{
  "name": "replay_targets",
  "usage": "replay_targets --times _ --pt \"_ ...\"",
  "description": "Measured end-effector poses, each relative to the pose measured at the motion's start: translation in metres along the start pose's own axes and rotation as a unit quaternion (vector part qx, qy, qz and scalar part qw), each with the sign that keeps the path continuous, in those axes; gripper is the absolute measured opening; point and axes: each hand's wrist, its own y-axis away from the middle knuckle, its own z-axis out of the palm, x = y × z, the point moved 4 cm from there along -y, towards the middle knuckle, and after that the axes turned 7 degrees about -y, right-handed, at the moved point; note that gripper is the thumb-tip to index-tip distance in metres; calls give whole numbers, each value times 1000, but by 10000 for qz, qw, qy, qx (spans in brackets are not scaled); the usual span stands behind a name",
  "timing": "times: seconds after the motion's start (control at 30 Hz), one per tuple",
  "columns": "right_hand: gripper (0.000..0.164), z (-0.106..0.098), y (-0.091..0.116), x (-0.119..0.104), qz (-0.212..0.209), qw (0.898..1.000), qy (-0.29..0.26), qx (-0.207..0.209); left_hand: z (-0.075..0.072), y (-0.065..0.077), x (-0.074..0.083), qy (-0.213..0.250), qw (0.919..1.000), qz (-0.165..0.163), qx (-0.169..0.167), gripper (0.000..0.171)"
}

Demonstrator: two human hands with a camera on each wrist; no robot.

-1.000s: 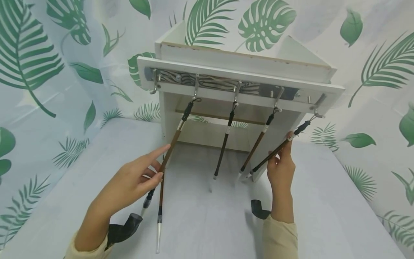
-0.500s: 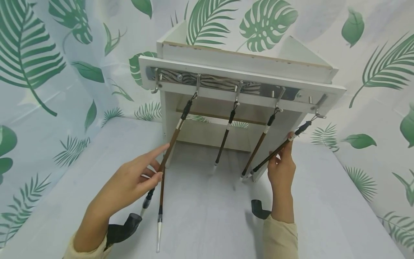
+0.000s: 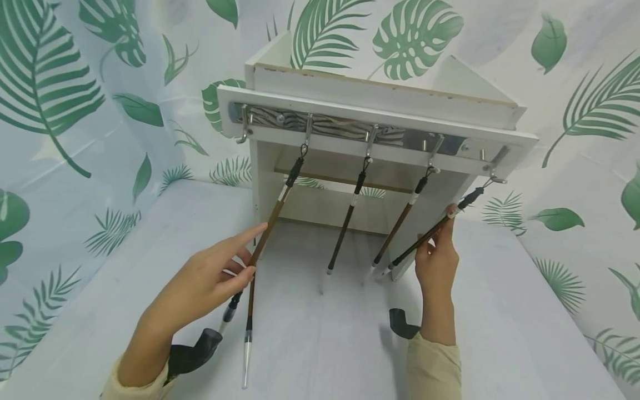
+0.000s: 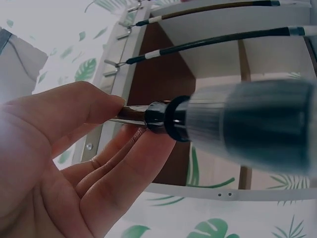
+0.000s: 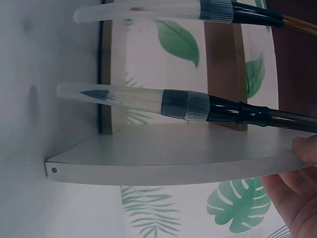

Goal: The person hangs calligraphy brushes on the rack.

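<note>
My left hand (image 3: 210,272) pinches the brown shaft of a writing brush (image 3: 276,214), thumb against fingers. That brush's cord loop is at the second hook (image 3: 309,132) from the left; its capped end looms large in the left wrist view. My right hand (image 3: 436,266) holds another brush (image 3: 465,201) by its dark shaft, its loop at the rightmost hook (image 3: 495,166). A clear cap covers its dark-tipped bristles (image 5: 96,94) in the right wrist view. Between the hands hang a dark brush (image 3: 345,228) and a brown brush (image 3: 400,228).
The white hook rail (image 3: 380,119) runs along a white cabinet (image 3: 435,191) on the pale table (image 3: 310,333). Nothing hangs on the leftmost hook (image 3: 244,125). Another capped brush (image 3: 249,328) shows below my left hand. Leaf-patterned cloth (image 3: 575,183) surrounds the table.
The left-hand brush's loop has shifted at its hook and now hangs straighter. The dark middle brush swings back and forth. Both hands keep their grip almost unmoved.
</note>
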Motion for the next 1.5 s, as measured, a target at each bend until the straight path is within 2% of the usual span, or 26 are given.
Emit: replay_targets --times 0.5,0.77,1.03,1.23,1.5 --pt "78 0 1 0 7 10000 10 -1 6 -3 -4 64 9997 -201 -113 61" --pt "79 0 1 0 42 10000 5 -2 12 -6 -4 99 9994 -177 -271 60" --pt "77 1 1 0 -49 10000 -12 31 14 -8 -2 115 9971 -501 -554 62" --pt "78 0 1 1 63 10000 -3 25 26 -13 -4 123 9947 -642 -793 69" --pt "77 1 1 -2 -21 10000 -43 53 44 -18 -12 -46 9963 -623 -585 74"
